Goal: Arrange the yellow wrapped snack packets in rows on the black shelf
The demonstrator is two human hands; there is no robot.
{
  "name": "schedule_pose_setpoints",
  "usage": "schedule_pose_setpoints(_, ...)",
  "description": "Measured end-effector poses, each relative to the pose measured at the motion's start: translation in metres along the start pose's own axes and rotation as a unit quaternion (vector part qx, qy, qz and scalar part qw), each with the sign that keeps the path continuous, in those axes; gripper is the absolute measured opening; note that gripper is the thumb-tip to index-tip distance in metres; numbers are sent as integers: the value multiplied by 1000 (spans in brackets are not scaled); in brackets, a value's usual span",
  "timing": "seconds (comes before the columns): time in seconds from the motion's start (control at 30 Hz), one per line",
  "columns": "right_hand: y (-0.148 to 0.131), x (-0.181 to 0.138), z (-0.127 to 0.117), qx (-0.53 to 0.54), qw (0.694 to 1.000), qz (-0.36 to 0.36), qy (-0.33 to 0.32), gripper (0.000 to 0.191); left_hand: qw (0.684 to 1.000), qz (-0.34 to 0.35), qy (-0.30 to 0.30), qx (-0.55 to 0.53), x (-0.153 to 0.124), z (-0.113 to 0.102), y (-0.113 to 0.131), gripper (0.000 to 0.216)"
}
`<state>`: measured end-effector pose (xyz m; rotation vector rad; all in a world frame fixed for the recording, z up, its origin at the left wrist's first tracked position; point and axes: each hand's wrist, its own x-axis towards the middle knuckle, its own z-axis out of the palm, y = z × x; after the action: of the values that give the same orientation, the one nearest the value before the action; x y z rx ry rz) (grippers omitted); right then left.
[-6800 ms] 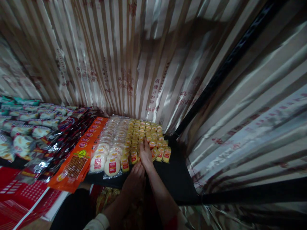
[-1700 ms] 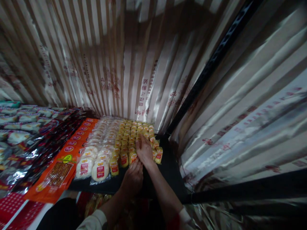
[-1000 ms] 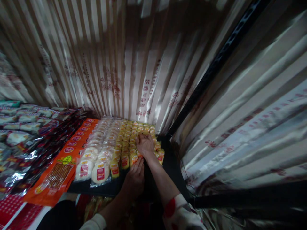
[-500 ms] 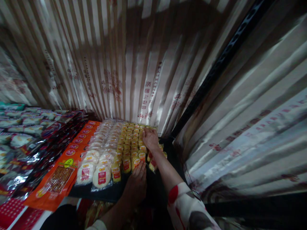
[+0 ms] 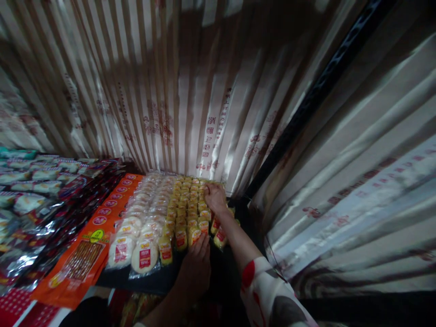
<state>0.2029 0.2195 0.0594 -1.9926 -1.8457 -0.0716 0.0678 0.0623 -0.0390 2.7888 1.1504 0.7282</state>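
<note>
Rows of small yellow snack packets [image 5: 185, 211] lie on a black table [image 5: 160, 281]. My right hand [image 5: 214, 197] reaches to the far end of the rows, fingers curled down onto the packets there. My left hand [image 5: 196, 268] rests at the near end of the rows, fingers together, touching the front packets. Whether either hand grips a packet is not clear. Two loose yellow packets [image 5: 220, 236] lie under my right forearm.
Round white cakes in clear wrappers [image 5: 143, 227] lie left of the yellow rows, then orange packets [image 5: 91, 240] and dark and green packets [image 5: 30, 200] further left. Striped shiny curtains [image 5: 170, 91] hang close behind and to the right, with a black pole [image 5: 306, 104].
My right hand slid from the near middle of the yellow rows to their far end. My left hand stayed at the near end. The camera drifted slightly.
</note>
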Motion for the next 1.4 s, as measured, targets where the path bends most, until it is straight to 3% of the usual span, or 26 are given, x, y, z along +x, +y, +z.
schedule_pose_setpoints(0.13, 7, 6, 1, 26, 999, 11, 24, 34, 1000, -1, 4, -1, 0, -3, 1, 49)
schedule_pose_setpoints(0.63, 5, 21, 7, -19, 998, -15, -60, 36, 1000, 0, 6, 19, 2, -7, 2, 46)
schedule_pose_setpoints(1.07, 8, 22, 7, 7, 997, -14, -69, 43, 1000, 1, 5, 19, 1, -3, 2, 47)
schedule_pose_setpoints(1.17, 13, 21, 4, 41, 998, -22, -49, 44, 1000, 6, 3, 18, 2, -5, 1, 46)
schedule_pose_setpoints(1.4, 38, -17, -24, 141, 985, 7, 102, 39, 1000, 8, 22, 2, 0, -4, 0, 44)
